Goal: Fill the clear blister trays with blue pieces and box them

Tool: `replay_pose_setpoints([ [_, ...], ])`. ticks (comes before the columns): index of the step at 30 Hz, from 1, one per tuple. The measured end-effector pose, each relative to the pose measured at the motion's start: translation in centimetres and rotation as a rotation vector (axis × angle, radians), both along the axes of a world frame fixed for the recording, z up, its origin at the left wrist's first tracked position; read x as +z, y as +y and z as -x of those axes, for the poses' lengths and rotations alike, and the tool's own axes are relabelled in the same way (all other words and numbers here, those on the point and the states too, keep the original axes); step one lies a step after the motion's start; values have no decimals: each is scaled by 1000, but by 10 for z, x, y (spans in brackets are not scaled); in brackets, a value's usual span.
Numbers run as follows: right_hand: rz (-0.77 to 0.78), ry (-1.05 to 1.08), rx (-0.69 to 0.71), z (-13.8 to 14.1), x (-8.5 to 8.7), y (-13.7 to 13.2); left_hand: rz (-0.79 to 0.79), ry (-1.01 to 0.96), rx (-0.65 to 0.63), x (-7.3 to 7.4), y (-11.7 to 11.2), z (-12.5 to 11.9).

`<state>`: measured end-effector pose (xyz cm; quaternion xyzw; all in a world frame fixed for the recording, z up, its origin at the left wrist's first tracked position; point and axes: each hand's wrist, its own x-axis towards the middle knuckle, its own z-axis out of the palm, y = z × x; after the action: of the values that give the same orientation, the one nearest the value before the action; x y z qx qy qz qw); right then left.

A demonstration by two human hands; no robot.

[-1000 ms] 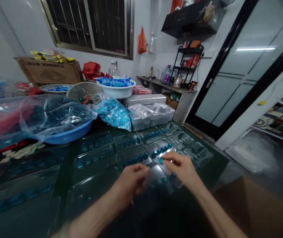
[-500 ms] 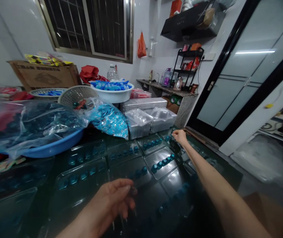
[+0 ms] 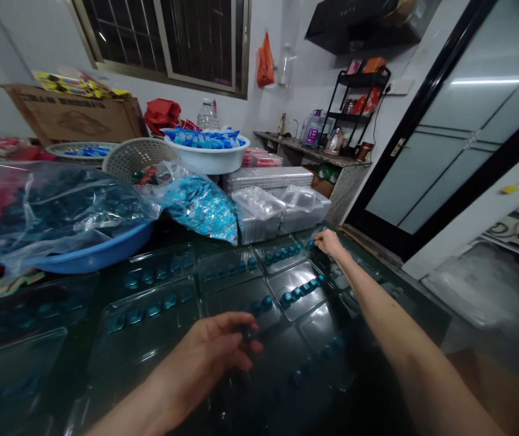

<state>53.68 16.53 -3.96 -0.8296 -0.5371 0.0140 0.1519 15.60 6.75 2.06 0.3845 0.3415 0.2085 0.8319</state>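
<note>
Clear trays (image 3: 289, 277), laid edge to edge in rough rows, spread over much of the dark green counter (image 3: 425, 312), each of the better-lit ones carrying a line of small teal pieces (image 3: 296, 295). Behind them at the left, a blue basin (image 3: 93, 257) sits under a loose sheet of clear plastic, with dark teal contents showing through. Farther back stands a cardboard box (image 3: 80, 121) with yellow packets (image 3: 75, 85) on top. A white basin (image 3: 209, 160), heaped with blue items, stands to the right of a pale colander (image 3: 116, 158) that leans on its side. Nearer, just beyond the trays, a teal patterned bag (image 3: 202, 212) slumps against stacked clear containers (image 3: 259, 225).

The person's left hand (image 3: 209, 354) is above the near trays, palm turned inward, its fingers half curled around a small dark piece (image 3: 247, 332), with the fingertips spread a little apart. The right hand (image 3: 330, 243) reaches to a far tray beside the containers. Its fingers are drawn together in a pinch right at a teal piece (image 3: 310, 244) in that tray; whether they have hold of it, one cannot tell.
</note>
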Motion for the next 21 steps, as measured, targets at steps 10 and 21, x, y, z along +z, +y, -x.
replay_pose_setpoints([
  [10,-145,75,62,101,66,-62,-134,-34,164,-6,0,6],
  [21,-340,932,509,244,67,-179,-318,20,165,13,-34,-2],
])
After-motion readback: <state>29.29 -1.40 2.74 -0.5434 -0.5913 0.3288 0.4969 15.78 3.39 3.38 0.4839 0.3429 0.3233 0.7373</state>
